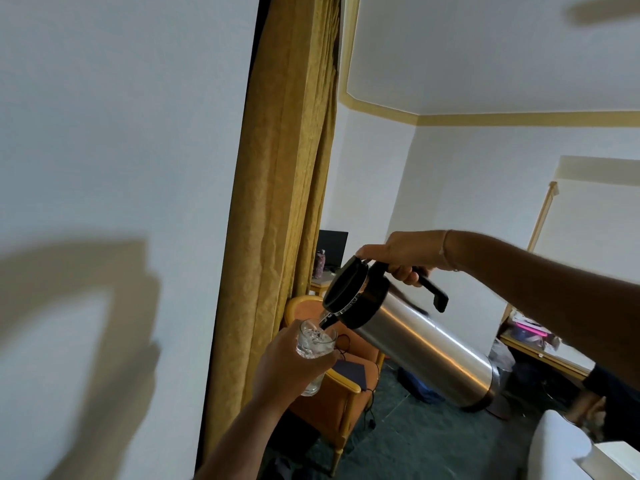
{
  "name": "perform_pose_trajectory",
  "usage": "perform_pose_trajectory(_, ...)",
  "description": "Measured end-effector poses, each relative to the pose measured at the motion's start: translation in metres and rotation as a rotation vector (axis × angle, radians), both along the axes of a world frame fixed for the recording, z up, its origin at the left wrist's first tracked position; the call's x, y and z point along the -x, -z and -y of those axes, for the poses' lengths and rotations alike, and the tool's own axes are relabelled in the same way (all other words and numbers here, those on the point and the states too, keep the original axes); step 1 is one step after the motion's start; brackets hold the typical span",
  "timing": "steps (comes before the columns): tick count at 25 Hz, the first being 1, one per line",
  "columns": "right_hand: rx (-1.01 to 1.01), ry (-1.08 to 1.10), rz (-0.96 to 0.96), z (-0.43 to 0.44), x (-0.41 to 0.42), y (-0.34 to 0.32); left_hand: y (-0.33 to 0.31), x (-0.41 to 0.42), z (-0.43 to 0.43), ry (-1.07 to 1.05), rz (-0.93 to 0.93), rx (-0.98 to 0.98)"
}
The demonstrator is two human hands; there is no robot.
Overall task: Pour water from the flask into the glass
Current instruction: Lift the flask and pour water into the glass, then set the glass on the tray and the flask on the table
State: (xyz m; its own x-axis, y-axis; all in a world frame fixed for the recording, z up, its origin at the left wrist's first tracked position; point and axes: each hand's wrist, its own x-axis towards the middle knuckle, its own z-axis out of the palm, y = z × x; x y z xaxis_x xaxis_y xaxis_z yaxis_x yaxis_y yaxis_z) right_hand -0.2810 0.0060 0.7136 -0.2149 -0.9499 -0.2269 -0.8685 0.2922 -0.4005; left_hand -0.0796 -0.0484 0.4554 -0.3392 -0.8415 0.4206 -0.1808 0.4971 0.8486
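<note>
At the far left, on the white wall [114,133], we see the broad shadow of our arms and the flask. Right of it hangs a gold curtain [284,188]. Beside the curtain our left hand [291,362] holds the glass [316,344] up in the air, fingers [332,356] wrapped around its side, water already in it. Just above its rim sits the spout of the steel flask [415,337], tipped steeply with its base raised to the right. Our right hand [403,254] grips the flask's black handle [433,289], fingers clenched around it, thumb on the lid. Below stands an orange chair [341,400] on green carpet [398,441].
</note>
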Motion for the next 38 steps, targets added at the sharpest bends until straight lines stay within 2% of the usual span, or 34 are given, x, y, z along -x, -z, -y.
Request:
perform_pose_trajectory(6, 0.135, 0.097, 0.287, -0.024, 0.031, 0.044, 0.008, 0.001, 0.000, -0.033, 0.007, -0.020)
perform_pose_trajectory(9, 0.248, 0.187, 0.569, -0.042, 0.051, 0.088, 0.024, 0.000, -0.003, -0.023, 0.006, -0.051)
perform_pose_trajectory(11, 0.326, 0.253, 0.841, -0.053, 0.062, 0.136, 0.044, -0.003, -0.006, -0.027, 0.015, -0.065)
perform_pose_trajectory(14, 0.544, 0.373, 1.182, -0.070, 0.068, 0.217, 0.084, -0.011, -0.011, -0.060, 0.100, -0.052)
perform_pose_trajectory(16, 0.649, 0.460, 1.267, -0.077, 0.064, 0.277, 0.119, -0.015, -0.016, -0.074, 0.189, -0.047)
perform_pose_trajectory(18, 0.644, 0.549, 1.314, -0.084, 0.056, 0.339, 0.158, -0.021, -0.025, -0.088, 0.272, -0.081)
perform_pose_trajectory(24, 0.565, 0.854, 1.296, -0.112, 0.034, 0.541, 0.311, -0.037, -0.041, -0.130, 0.554, -0.338)
perform_pose_trajectory(30, 0.535, 1.150, 1.298, -0.133, 0.026, 0.728, 0.504, -0.063, -0.068, -0.126, 0.670, -0.564)
perform_pose_trajectory(32, 0.544, 1.158, 1.186, -0.141, 0.028, 0.779, 0.562, -0.069, -0.077, -0.119, 0.682, -0.605)
perform_pose_trajectory(35, 0.520, 1.050, 0.925, -0.153, 0.030, 0.840, 0.632, -0.075, -0.092, -0.145, 0.711, -0.664)
perform_pose_trajectory(38, 0.444, 0.951, 0.690, -0.157, 0.031, 0.872, 0.682, -0.078, -0.100, -0.138, 0.731, -0.687)
